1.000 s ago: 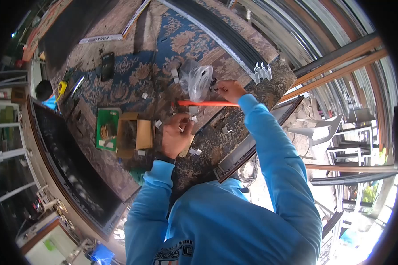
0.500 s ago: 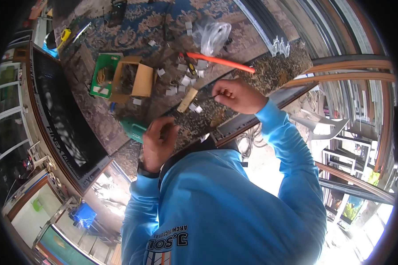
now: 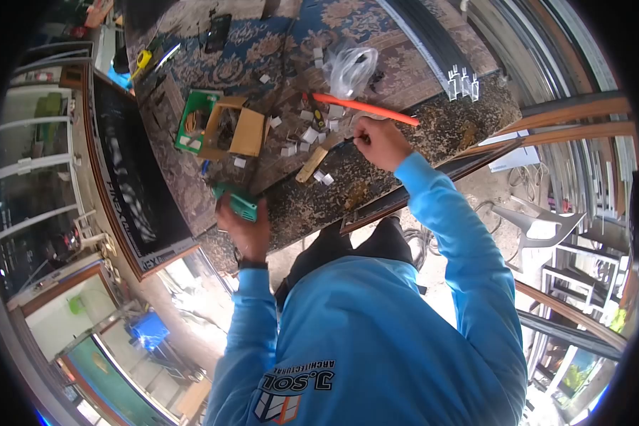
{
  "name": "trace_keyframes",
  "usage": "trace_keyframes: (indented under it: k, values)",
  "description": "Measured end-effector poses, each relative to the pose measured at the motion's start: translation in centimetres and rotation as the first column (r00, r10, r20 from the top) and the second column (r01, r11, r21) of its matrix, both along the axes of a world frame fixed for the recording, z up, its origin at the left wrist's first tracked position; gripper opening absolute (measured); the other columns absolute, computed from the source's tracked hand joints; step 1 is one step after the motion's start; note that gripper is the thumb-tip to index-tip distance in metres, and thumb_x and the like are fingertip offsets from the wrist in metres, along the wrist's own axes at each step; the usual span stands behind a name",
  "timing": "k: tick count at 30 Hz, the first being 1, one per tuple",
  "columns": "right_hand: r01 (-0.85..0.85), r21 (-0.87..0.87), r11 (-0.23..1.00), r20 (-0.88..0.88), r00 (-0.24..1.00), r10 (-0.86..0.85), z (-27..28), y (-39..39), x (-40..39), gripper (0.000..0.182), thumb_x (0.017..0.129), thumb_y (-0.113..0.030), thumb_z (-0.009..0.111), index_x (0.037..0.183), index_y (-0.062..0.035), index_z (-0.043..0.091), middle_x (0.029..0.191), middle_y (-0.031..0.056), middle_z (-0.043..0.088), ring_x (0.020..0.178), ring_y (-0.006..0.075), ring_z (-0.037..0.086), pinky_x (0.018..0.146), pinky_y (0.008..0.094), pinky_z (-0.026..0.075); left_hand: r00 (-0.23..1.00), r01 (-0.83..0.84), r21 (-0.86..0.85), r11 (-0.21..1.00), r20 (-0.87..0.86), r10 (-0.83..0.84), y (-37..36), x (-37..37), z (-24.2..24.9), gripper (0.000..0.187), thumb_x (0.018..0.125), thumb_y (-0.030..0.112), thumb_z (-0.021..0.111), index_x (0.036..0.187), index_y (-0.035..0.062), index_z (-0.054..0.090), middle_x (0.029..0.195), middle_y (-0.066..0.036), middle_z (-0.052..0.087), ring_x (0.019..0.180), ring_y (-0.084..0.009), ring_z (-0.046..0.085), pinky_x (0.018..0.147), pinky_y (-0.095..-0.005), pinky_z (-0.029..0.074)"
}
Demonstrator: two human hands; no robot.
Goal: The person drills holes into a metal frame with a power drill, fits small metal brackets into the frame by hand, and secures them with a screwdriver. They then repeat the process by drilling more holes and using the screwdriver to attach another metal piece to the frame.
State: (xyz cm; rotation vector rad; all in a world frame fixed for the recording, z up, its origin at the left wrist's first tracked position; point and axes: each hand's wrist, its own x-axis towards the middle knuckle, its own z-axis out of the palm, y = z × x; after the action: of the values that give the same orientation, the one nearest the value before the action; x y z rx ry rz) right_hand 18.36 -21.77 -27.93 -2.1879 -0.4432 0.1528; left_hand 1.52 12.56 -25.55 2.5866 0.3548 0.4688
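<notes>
My left hand (image 3: 246, 233) is wrapped round a green power tool (image 3: 240, 204) at the near edge of the carpet-covered table (image 3: 291, 231). Between the fingertips of my right hand (image 3: 383, 144) is a small thin dark piece (image 3: 347, 141), too small to make out. Its far end points toward a flat tan wooden block (image 3: 312, 164) lying on the table. Beside this block sit a couple of small white pieces (image 3: 323, 177). More small pale cut pieces (image 3: 309, 135) are scattered behind it.
An orange strip (image 3: 366, 107) lies beyond my right hand, with a clear plastic bag (image 3: 351, 71) behind it. Left of centre stand an open cardboard box (image 3: 248, 131) and a green box (image 3: 189, 121). Long metal profiles (image 3: 463, 84) lie at the right; a yellow tape measure (image 3: 143, 59) is far left.
My left hand has moved forward onto the green power tool and closed round it. My right hand stays raised over the table with its dark piece. The view has shifted slightly.
</notes>
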Motion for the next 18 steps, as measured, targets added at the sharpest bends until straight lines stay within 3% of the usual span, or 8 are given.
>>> trace_keyframes:
  k: [3, 7, 13, 14, 15, 16, 17, 18]
  values:
    - [0.070, -0.042, 0.997, 0.049, 0.996, -0.068, -0.1, -0.8, 0.9, 0.017, 0.094, -0.011, 0.071, 0.110, -0.0063, 0.069, 0.096, 0.0184, 0.076, 0.089, 0.0390, 0.075, 0.078, 0.0484, 0.061, 0.965, -0.140, -0.053, 0.989, -0.233, 0.124, 3.2, -4.5, -5.6, 0.120, 0.072, 0.029, 0.099, 0.163, 0.0006, 0.025, 0.152, -0.032, 0.045, 0.142, -0.0520, 0.042, 0.122, -0.0583, 0.035]
    - [0.268, 0.028, 0.963, 0.053, 0.962, -0.269, 5.6, -5.7, 0.5, 0.031, 0.098, -0.015, 0.073, 0.128, -0.0085, 0.067, 0.115, 0.0223, 0.075, 0.102, 0.0380, 0.076, 0.091, 0.0476, 0.061, 0.886, -0.308, -0.034, 0.951, -0.374, 0.274, 1.8, -2.8, -5.7, 0.137, 0.069, 0.029, 0.100, 0.168, 0.0019, 0.009, 0.159, -0.037, 0.037, 0.147, -0.0541, 0.039, 0.126, -0.0575, 0.032]
    - [0.780, 0.038, 0.624, 0.314, 0.584, -0.749, 8.9, -22.9, -4.0, 0.042, 0.098, -0.019, 0.082, 0.135, -0.0069, 0.066, 0.123, 0.0136, 0.070, 0.107, 0.0231, 0.069, 0.081, 0.0357, 0.061, 0.984, -0.101, -0.078, 0.992, -0.156, 0.088, 6.5, -5.4, -5.7, 0.111, 0.078, 0.009, 0.084, 0.169, 0.0024, 0.022, 0.162, -0.031, 0.041, 0.148, -0.0491, 0.044, 0.124, -0.0555, 0.037]
    - [0.796, 0.165, 0.583, 0.254, 0.536, -0.805, 7.6, -25.3, -4.7, 0.047, 0.097, -0.017, 0.083, 0.138, -0.0068, 0.063, 0.125, 0.0133, 0.068, 0.109, 0.0230, 0.068, 0.081, 0.0363, 0.061, 0.927, -0.186, -0.059, 0.981, -0.341, 0.155, 5.3, -4.9, -1.0, 0.109, 0.079, 0.009, 0.082, 0.170, 0.0052, 0.021, 0.158, -0.029, 0.048, 0.147, -0.0468, 0.047, 0.121, -0.0557, 0.040]
    - [0.807, 0.281, 0.520, 0.200, 0.481, -0.854, 5.7, -28.3, -6.0, 0.052, 0.096, -0.015, 0.084, 0.141, -0.0066, 0.059, 0.126, 0.0130, 0.065, 0.111, 0.0229, 0.067, 0.081, 0.0369, 0.062, 0.956, -0.161, -0.093, 0.982, -0.261, 0.132, 8.4, -7.1, -3.2, 0.102, 0.083, 0.010, 0.079, 0.169, 0.0067, 0.025, 0.154, -0.027, 0.053, 0.141, -0.0432, 0.054, 0.117, -0.0540, 0.043]
    - [0.774, 0.442, 0.454, -0.003, 0.507, -0.862, 4.0, -30.5, -7.4, 0.065, 0.094, -0.012, 0.085, 0.149, -0.0069, 0.050, 0.133, 0.0128, 0.059, 0.117, 0.0236, 0.064, 0.089, 0.0379, 0.062, 0.935, -0.280, -0.252, 0.926, -0.290, 0.203, 6.6, -7.7, -0.4, 0.094, 0.086, 0.010, 0.078, 0.167, 0.0050, 0.030, 0.156, -0.026, 0.052, 0.140, -0.0398, 0.055, 0.117, -0.0515, 0.044]
    - [0.842, 0.355, 0.407, 0.052, 0.417, -0.907, 2.7, -31.8, -8.3, 0.071, 0.093, -0.009, 0.086, 0.152, -0.0089, 0.046, 0.141, 0.0133, 0.056, 0.126, 0.0254, 0.061, 0.100, 0.0422, 0.059, 0.999, 0.002, -0.487, 0.873, 0.029, 0.014, 7.9, -9.6, -0.9, 0.092, 0.090, 0.011, 0.081, 0.167, -0.0006, 0.030, 0.152, -0.018, 0.055, 0.122, -0.0336, 0.063, 0.108, -0.0458, 0.049]
    - [0.730, 0.523, 0.441, 0.074, 0.476, -0.876, -1.0, -34.1, -9.1, 0.077, 0.092, -0.010, 0.087, 0.155, -0.0101, 0.042, 0.148, 0.0139, 0.053, 0.133, 0.0281, 0.057, 0.107, 0.0450, 0.055, 1.000, 0.013, -0.358, 0.934, -0.022, -0.022, 8.5, -10.3, 0.8, 0.091, 0.093, 0.020, 0.078, 0.167, 0.0002, 0.030, 0.155, -0.016, 0.053, 0.125, -0.0344, 0.062, 0.109, -0.0462, 0.049]
